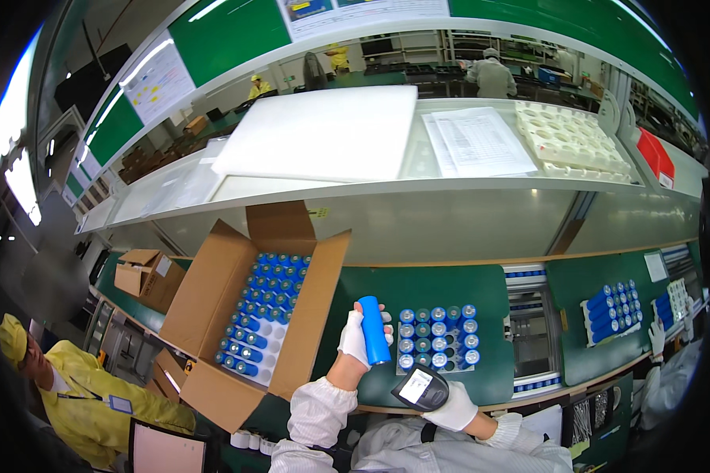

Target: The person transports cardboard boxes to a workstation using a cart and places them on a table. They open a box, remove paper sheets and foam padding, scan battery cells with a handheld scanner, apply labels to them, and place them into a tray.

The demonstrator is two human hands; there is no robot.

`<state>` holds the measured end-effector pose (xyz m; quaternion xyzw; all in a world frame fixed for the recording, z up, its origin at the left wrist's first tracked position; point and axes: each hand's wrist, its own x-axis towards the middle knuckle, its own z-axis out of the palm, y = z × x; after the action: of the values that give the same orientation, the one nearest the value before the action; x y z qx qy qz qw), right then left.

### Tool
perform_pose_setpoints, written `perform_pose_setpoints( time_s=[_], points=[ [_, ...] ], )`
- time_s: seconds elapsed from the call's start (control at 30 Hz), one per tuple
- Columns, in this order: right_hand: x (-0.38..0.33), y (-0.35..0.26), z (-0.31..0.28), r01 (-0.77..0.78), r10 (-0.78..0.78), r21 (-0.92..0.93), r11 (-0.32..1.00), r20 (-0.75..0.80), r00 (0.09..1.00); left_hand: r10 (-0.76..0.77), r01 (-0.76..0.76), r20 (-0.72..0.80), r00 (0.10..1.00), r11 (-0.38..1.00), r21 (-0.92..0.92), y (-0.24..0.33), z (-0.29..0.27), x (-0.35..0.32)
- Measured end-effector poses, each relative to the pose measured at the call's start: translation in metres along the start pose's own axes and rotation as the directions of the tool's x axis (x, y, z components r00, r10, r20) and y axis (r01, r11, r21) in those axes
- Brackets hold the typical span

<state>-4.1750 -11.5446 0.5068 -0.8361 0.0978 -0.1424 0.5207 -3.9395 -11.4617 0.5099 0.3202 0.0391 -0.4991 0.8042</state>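
Note:
My left hand (354,339), in a white glove with bare fingertips, is closed round a blue cylindrical battery cell (375,333), tilted slightly from upright. My gloved right hand (455,409) grips a dark handheld scanner (432,397) with a lit screen, near the table's front edge. Just beyond the scanner, several battery cells (422,345) stand upright in rows in a white holder, with some gaps between them. To the left of my left hand, an open cardboard box (317,315) holds rows of blue cells (278,280); bare foam (270,351) with round holes shows at its near right.
A green-topped table (363,280) carries these things. Right of it runs a metal conveyor (531,331), then another holder of blue cells (611,311). Overhead, a shelf (402,186) bears white foam, papers and a cream tray. Co-workers are at left (102,386) and far right (674,378).

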Motion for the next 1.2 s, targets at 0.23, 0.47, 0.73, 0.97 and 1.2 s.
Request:
perform_pose_setpoints(
  time_s=[0.23, 0.47, 0.73, 0.97, 1.2],
  points=[
    [-0.041, 0.044, -0.011, -0.151, 0.147, -0.02, 0.988, -0.113, 0.983, 0.188, -0.121, -0.111, 0.976, 0.889, 0.442, -0.061, 0.032, 0.022],
    [-0.077, 0.084, -0.018, -0.272, 0.275, 0.062, 0.96, -0.369, 0.888, 0.218, -0.282, 0.182, 0.959, 0.649, 0.707, -0.127, 0.029, 0.051],
    [-0.088, 0.072, -0.026, -0.322, 0.338, 0.115, 0.94, -0.453, 0.825, 0.316, -0.448, 0.432, 0.845, -0.023, 0.894, -0.148, -0.008, 0.093],
    [-0.093, 0.078, -0.023, -0.333, 0.336, 0.095, 0.938, -0.481, 0.81, 0.287, -0.05, 0.31, 0.906, -0.657, 0.753, -0.162, 0.014, 0.087],
    [-0.092, 0.082, -0.017, -0.335, 0.354, 0.126, 0.934, -0.46, 0.814, 0.261, -0.053, 0.298, 0.918, -0.663, 0.747, -0.161, 0.013, 0.099]
  ],
)
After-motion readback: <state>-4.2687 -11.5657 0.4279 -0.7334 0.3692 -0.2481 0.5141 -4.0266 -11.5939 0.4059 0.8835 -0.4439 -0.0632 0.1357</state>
